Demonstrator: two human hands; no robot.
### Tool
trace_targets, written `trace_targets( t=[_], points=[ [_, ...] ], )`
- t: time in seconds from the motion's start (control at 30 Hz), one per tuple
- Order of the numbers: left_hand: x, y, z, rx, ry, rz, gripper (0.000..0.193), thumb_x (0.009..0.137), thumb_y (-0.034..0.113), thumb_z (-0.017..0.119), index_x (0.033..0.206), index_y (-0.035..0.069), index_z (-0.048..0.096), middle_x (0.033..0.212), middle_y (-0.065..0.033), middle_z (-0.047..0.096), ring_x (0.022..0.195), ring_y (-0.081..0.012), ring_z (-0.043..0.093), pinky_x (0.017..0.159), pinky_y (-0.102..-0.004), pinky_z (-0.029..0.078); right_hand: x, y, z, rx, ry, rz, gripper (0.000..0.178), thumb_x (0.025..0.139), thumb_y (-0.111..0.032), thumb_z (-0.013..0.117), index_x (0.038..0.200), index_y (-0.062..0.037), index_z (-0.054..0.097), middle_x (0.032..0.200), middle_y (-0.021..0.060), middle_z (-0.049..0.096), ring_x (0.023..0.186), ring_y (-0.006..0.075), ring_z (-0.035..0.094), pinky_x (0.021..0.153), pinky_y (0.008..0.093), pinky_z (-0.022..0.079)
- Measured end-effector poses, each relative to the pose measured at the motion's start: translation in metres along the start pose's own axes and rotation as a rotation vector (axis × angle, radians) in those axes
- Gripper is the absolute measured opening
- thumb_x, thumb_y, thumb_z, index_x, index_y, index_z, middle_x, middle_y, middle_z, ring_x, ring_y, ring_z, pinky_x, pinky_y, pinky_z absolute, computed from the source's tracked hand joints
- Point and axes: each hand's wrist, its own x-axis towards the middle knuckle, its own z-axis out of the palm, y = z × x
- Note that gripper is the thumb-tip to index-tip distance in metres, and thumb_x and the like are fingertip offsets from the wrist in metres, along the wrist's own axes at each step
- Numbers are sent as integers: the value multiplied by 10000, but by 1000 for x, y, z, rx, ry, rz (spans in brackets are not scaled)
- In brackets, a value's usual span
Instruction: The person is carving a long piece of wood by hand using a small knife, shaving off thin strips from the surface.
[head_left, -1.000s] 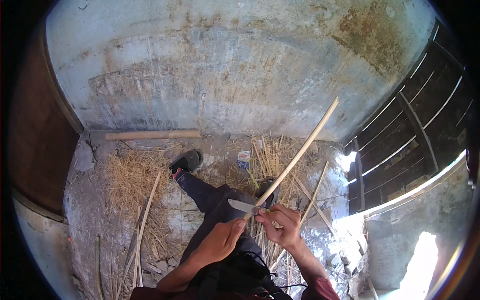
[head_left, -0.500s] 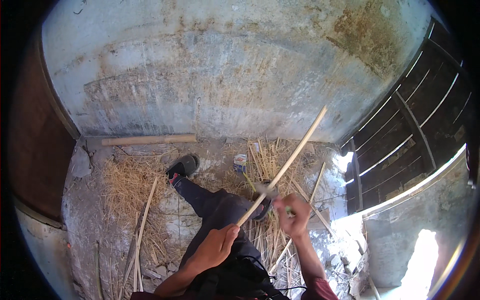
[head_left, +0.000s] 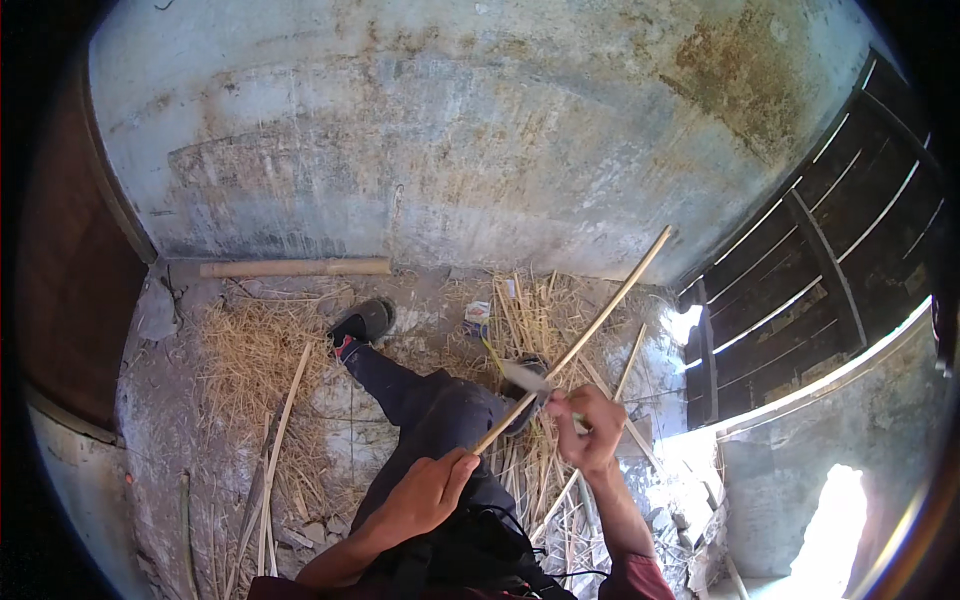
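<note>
The left hand (head_left: 430, 492) grasps the near end of a straight, slender, pale stick (head_left: 600, 315), which slants away between one and two o'clock. The right hand (head_left: 590, 425) is clenched around a knife (head_left: 523, 376), its flat, motion-blurred blade pointing to ten o'clock across the stick. From the left hand, tangled straw-coloured shavings (head_left: 255, 350) heap at ten o'clock; a long, rounded pole (head_left: 300, 268) lies at eleven.

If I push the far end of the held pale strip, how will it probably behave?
The held pale strip looks fairly stiff, as its free length runs straight. It is probably light, being slim. A sideways push may swing it, since the left hand grips only its near end.
</note>
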Motion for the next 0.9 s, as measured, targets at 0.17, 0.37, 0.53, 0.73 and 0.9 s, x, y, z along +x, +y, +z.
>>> trace_targets(
  t=[0.17,0.37,0.53,0.73,0.9],
  points=[
    [-9,-1,2,64,-32,-22,319,1170,285,453,1102,15,609,823,-224,630,726,-493,631,642,-587,456,2,5,-3,43,1,-50,157,908,-3,825,861,9,676,709,138,696,554,224,646,504,322,454],
    [-22,-22,10,82,40,-14,384,1174,334,441,1088,10,629,760,-255,611,738,-536,615,636,-573,434,-5,84,-26,-122,200,246,163,968,-83,782,860,-1,692,810,112,765,696,142,690,616,314,517],
    [-31,-37,7,43,-67,-164,416,1178,342,445,1073,0,657,779,-269,632,755,-536,623,640,-571,438,-18,154,-81,-235,408,434,216,1047,-160,728,909,-7,660,759,44,682,704,103,570,655,299,472],
    [-22,-68,8,-7,-64,-174,476,1187,392,435,994,3,629,746,-187,617,669,-410,627,641,-480,470,-67,154,-95,75,483,747,77,1074,-169,658,1096,-99,634,740,-65,526,625,21,370,556,225,263],
    [-14,-88,4,-412,-254,-314,521,1198,471,362,956,51,553,706,-1,444,587,-138,410,561,-316,358,-55,92,-49,286,258,809,182,1028,-145,718,1157,-76,610,756,-64,564,688,47,463,627,252,333]
  ],
)
